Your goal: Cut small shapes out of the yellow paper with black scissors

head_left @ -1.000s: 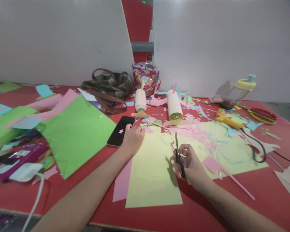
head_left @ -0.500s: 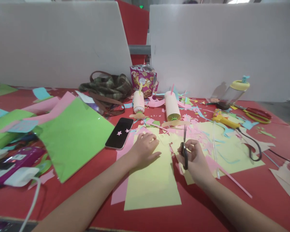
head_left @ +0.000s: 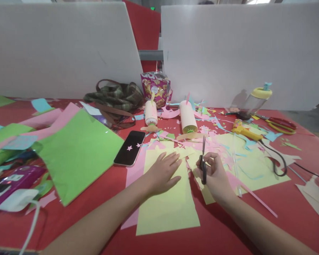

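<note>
My left hand (head_left: 166, 173) lies palm down with its fingers stretched out over a pale yellow paper sheet (head_left: 167, 216). A pink sheet (head_left: 130, 203) shows from under its left side. My right hand (head_left: 214, 173) grips black-handled scissors (head_left: 203, 161), their blades pointing up and away from me. Beneath this hand is another cut piece of yellow paper (head_left: 207, 194). Just left of my left hand rests a phone (head_left: 129, 150) with small pink paper stars (head_left: 129, 148) on its dark screen.
Two paper-wrapped cylinders (head_left: 188, 115) stand tilted behind the hands among paper scraps. A yellow glue gun (head_left: 246, 131) with a black cord, red-and-yellow scissors (head_left: 280, 125) and a clear bottle (head_left: 255, 101) are right. Green sheets (head_left: 79, 156) and a purple device (head_left: 18, 182) are left.
My left hand has slid slightly right and its fingers have stretched out flatter on the yellow paper. My right hand still holds the scissors in nearly the same place. The view has shifted slightly.
</note>
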{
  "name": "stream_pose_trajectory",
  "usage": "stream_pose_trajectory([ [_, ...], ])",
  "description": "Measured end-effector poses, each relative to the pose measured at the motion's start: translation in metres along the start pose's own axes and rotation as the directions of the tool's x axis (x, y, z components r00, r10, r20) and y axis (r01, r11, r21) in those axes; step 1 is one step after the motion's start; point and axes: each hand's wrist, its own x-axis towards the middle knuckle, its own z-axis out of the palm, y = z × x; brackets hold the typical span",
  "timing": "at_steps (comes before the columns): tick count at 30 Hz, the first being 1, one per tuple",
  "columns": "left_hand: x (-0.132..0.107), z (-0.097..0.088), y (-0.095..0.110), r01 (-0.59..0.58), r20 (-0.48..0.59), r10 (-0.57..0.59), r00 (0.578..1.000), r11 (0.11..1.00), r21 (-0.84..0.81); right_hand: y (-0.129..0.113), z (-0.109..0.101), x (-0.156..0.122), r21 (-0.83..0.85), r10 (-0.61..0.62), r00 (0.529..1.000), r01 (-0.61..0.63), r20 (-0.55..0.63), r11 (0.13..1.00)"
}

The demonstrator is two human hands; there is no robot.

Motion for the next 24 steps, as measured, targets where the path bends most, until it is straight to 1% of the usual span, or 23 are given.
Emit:
stream_pose_trajectory([
  [3, 0.0, 0.002, 0.001, 0.005, -0.013, -0.004, 1.0, 1.0, 0.013, 0.001, 0.0, 0.0, 0.01, 0.001, 1.0, -0.001, 0.009, 1.0],
  [6, 0.001, 0.003, 0.002, 0.024, -0.071, -0.022, 0.997, 0.999, 0.03, 0.004, 0.0, 0.0, 0.022, -0.002, 1.0, 0.002, 0.01, 1.0],
  [8, 0.001, 0.003, 0.002, 0.042, -0.159, -0.035, 0.987, 0.998, 0.041, 0.005, 0.001, 0.0, 0.029, 0.0, 1.0, 0.0, 0.01, 1.0],
  [10, 0.001, 0.002, 0.002, 0.063, -0.271, -0.047, 0.961, 0.997, 0.051, 0.006, 0.001, 0.0, 0.033, 0.004, 1.0, -0.005, 0.014, 0.999],
  [12, 0.0, 0.0, 0.003, 0.05, -0.355, -0.021, 0.935, 0.996, 0.073, 0.006, 0.001, 0.0, 0.041, 0.005, 1.0, -0.005, 0.019, 0.999],
  [13, -0.001, 0.0, 0.003, 0.025, -0.373, 0.011, 0.928, 0.995, 0.092, 0.005, 0.0, 0.001, 0.045, 0.005, 1.0, -0.006, 0.02, 0.999],
  [16, -0.002, -0.003, 0.006, -0.093, -0.359, 0.143, 0.922, 0.984, 0.155, 0.004, -0.002, 0.002, 0.06, -0.006, 1.0, 0.006, 0.0, 0.998],
  [19, -0.003, -0.005, 0.01, -0.18, -0.34, 0.233, 0.911, 0.967, 0.18, 0.002, -0.006, 0.004, 0.093, -0.015, 1.0, 0.017, -0.028, 0.996],
  [22, -0.004, -0.006, 0.015, -0.257, -0.334, 0.287, 0.898, 0.957, 0.131, 0.001, -0.01, 0.007, 0.111, -0.025, 0.999, 0.029, -0.045, 0.993],
  [24, -0.006, -0.006, 0.017, -0.292, -0.347, 0.286, 0.893, 0.956, 0.035, 0.0, -0.012, 0.01, 0.095, -0.043, 0.997, 0.048, -0.062, 0.994],
])
